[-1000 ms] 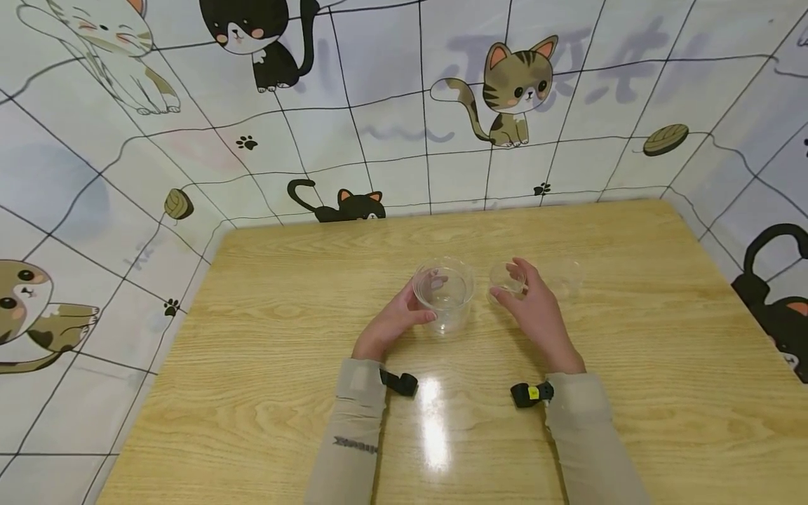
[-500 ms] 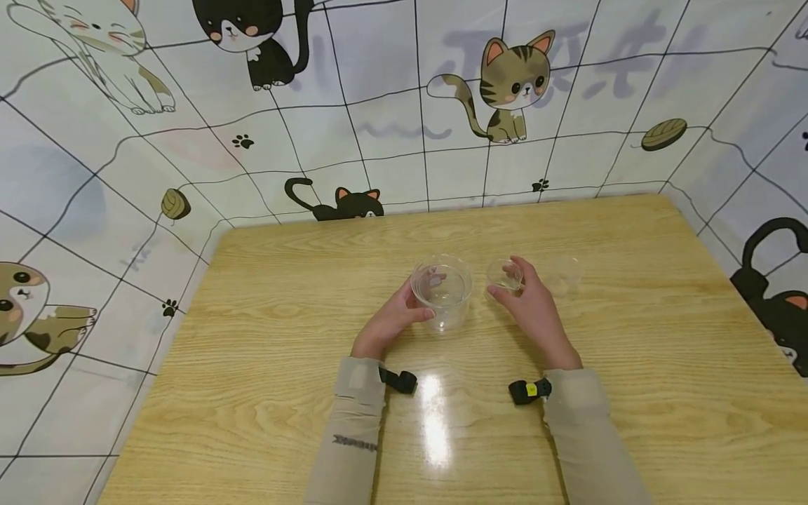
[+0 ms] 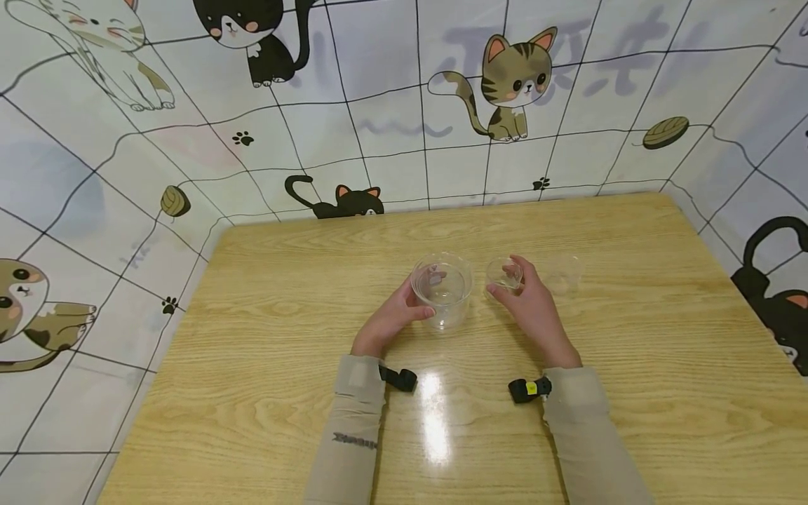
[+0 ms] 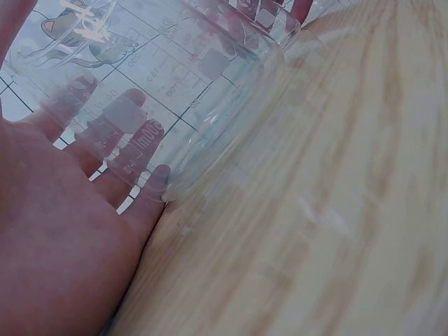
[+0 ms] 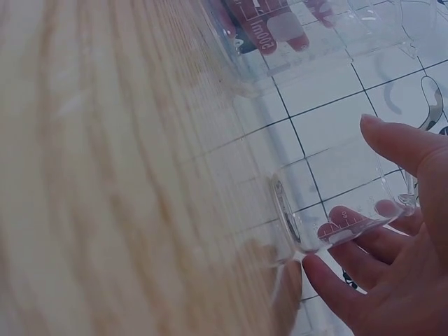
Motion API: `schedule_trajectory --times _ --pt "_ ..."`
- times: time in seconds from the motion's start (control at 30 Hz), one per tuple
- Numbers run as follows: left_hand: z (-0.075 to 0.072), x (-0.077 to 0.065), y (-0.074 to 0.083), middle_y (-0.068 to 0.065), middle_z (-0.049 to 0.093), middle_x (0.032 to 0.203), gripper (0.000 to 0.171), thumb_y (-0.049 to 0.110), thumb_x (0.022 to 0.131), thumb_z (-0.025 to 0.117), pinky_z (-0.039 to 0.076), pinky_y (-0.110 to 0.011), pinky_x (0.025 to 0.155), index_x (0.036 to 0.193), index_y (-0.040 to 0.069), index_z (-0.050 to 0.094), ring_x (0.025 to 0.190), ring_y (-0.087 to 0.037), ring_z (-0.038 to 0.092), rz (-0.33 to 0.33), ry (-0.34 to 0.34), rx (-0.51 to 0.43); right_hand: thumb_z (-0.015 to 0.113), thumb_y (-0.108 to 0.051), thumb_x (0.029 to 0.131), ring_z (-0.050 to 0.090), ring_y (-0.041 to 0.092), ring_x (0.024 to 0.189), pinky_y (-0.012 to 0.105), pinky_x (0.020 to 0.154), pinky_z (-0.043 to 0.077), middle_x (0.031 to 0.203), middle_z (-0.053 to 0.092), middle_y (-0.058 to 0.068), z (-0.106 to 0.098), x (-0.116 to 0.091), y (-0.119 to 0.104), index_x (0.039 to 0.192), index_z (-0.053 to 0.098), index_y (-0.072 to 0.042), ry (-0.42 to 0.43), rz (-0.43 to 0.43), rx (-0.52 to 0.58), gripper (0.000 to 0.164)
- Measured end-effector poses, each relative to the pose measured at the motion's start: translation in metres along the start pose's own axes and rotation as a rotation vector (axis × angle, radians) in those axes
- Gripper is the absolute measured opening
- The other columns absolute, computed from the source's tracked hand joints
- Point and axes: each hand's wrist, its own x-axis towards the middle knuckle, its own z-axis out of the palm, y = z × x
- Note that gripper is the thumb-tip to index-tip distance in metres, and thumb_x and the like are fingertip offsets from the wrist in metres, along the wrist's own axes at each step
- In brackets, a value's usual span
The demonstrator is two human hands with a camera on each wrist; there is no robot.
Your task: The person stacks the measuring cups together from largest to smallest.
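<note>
A large clear measuring beaker (image 3: 453, 312) stands upright on the table, and my left hand (image 3: 396, 315) holds it from the left, thumb in front and fingers behind. In the left wrist view its printed scale (image 4: 164, 84) with a 500 ml mark shows against the fingers. Just to the right, my right hand (image 3: 535, 308) holds a small clear beaker (image 5: 329, 185) between the thumb on one side and the fingers on the other. The small beaker also stands upright, apart from the large one. Whether the thumb presses its wall is hard to tell.
Another clear vessel (image 3: 564, 275), faint against the wood, stands to the right behind my right hand. The wooden table (image 3: 265, 351) meets a white back wall (image 3: 391, 151) with a grid and cat drawings. Similar side walls flank the table.
Both hands keep their hold on the two beakers, which stay in place. Only the head view has shifted slightly.
</note>
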Motion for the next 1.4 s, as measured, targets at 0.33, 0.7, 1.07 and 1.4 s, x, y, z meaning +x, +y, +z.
schedule_trajectory --times 0.33,0.7,1.07,1.4 --pt "0.0002 0.0000 0.0011 -0.018 0.025 0.142 0.087 0.026 0.075 0.071 0.018 -0.046 0.104 0.142 0.012 0.017 0.130 -0.033 0.021 0.005 -0.027 -0.037 0.056 -0.054 0.079 0.045 0.033 0.108 0.048 0.079 0.042 0.136 0.039 0.005 -0.0011 -0.0001 0.0017 0.142 0.017 -0.022 -0.006 -0.002 -0.009 0.082" --pt "0.0010 0.0004 0.0054 -0.019 0.023 0.143 0.088 0.028 0.074 0.072 0.016 -0.046 0.105 0.142 0.014 0.017 0.130 -0.036 0.019 0.005 -0.033 -0.039 0.057 -0.055 0.078 0.046 0.033 0.109 0.049 0.083 0.040 0.135 0.040 0.003 -0.0005 0.0007 0.0028 0.143 0.012 -0.023 -0.014 -0.003 0.006 0.086" --pt "0.0005 0.0004 0.0039 -0.021 0.022 0.142 0.087 0.024 0.075 0.071 0.016 -0.047 0.105 0.142 0.014 0.017 0.130 -0.037 0.019 0.001 -0.030 -0.046 0.058 -0.054 0.078 0.043 0.034 0.114 0.050 0.088 0.038 0.137 0.039 0.003 -0.0013 -0.0003 0.0015 0.141 0.014 -0.019 -0.032 0.006 0.033 0.084" --pt "0.0005 0.0004 0.0041 -0.019 0.023 0.142 0.087 0.026 0.075 0.072 0.017 -0.047 0.104 0.142 0.012 0.017 0.129 -0.038 0.020 0.008 -0.035 -0.049 0.056 -0.057 0.077 0.044 0.033 0.114 0.049 0.088 0.038 0.137 0.038 0.004 -0.0010 -0.0003 0.0012 0.140 0.018 -0.018 -0.035 0.006 0.024 0.083"
